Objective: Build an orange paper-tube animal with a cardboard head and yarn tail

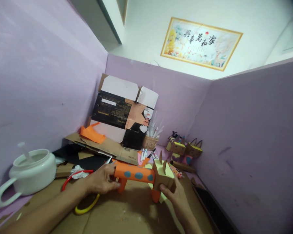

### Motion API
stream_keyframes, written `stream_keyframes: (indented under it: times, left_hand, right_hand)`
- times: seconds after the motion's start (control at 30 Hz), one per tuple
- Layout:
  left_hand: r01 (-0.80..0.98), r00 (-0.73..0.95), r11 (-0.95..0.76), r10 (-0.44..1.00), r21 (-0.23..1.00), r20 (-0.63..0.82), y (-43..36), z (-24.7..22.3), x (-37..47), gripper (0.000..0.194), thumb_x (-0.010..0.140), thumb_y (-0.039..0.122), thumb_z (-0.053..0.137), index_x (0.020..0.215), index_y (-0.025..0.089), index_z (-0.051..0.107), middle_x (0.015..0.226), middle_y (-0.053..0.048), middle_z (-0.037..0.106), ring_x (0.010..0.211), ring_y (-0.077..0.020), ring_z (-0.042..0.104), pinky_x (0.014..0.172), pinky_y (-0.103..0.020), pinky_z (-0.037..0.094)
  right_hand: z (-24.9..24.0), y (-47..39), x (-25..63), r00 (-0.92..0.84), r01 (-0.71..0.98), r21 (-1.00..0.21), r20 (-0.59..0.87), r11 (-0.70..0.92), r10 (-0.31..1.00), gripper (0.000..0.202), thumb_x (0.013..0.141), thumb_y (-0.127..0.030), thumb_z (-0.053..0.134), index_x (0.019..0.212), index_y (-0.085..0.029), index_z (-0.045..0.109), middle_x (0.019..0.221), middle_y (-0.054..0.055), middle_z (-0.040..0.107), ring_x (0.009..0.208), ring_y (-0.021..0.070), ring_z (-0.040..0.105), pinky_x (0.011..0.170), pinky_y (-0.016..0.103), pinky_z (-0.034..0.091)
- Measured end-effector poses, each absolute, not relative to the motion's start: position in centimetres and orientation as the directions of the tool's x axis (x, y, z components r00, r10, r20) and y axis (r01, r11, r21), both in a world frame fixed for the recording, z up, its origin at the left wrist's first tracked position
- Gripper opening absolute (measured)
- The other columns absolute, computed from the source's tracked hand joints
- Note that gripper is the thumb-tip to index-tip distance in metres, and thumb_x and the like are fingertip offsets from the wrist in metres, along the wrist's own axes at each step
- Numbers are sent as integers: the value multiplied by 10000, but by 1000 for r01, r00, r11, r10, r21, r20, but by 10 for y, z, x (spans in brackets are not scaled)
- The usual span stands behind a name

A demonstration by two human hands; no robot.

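Toward the left edge of the cardboard sheet (127,214) sits a white mug (33,172), and right of it lie the scissors (86,210), with 1 red and 1 yellow handle, out of both hands' grasp as far as can be seen. Next comes the left hand (102,178), pinching the rear end of a toy animal (133,173) held over the middle of the sheet. Its orange tube body carries 3 grey-blue spots on the visible side, with orange legs (155,195) below; at its right end is a box head (164,175) with 2 pointed ears (160,156), gripped by the right hand (177,195), thumb on the near side. Body, legs, spots and head are all made, so the toy looks nearly complete; whether the head is fixed or merely pressed in place cannot be told. Perhaps only fastening or small trimmings remain. Past the sheet's far right corner stand 2 box-headed figures (177,149). As for what is hidden, the left forearm crosses the scissors, the left fingertips are partly behind the tube, the toy's far side is unseen, the right fingers vanish behind the head, and the sheet's near edge is cut off.
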State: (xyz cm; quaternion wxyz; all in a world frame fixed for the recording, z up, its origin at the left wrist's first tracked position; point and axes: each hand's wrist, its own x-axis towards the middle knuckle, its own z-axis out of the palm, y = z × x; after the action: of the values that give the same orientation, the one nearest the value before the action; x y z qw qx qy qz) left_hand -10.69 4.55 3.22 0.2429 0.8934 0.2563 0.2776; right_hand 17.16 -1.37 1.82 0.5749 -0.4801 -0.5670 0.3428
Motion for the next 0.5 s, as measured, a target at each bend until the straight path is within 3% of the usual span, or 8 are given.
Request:
stream_keyframes:
  times: [0.5]
  left_hand:
    - [335,717,-762,588,555,375,46,34,-106,226,633,50,501,749,145,669,722,-4,575,646,-103,490,588,-172,393]
  right_hand:
    - [19,-11,173,136,174,-937,327,303,935,696,628,-400,688,1262,-207,476,1178,115,594,1050,298,565,862,392,462]
